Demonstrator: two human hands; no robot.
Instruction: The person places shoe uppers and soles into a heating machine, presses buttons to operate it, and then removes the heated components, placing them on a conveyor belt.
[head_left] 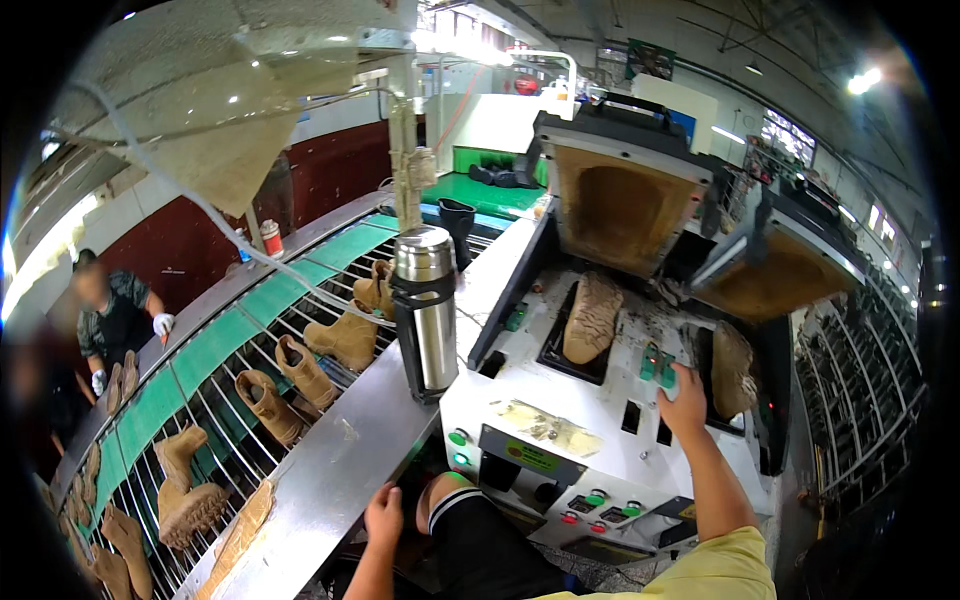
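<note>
My right hand (685, 402) reaches over the white machine top (560, 435), its thumb and finger apart at the edge of a green push-button block (657, 366). Left of that block, a tan shoe sole (593, 318) lies tread up in its bay. Another tan sole (733, 368) sits in the right bay, just beyond my right hand. Both bays have their padded lids raised, the left lid (628, 200) and the right lid (785, 275). Low beside my knee, my left hand (383, 515) is closed with curled fingers, and nothing shows in it.
A steel thermos (424, 315) stands on the metal ledge (345, 440) at my left. Beyond it, a rack conveyor carries several tan boots (345, 338) and a black boot (456, 230). Across the conveyor is a gloved co-worker (125, 310). Metal racks (860, 400) stand at right.
</note>
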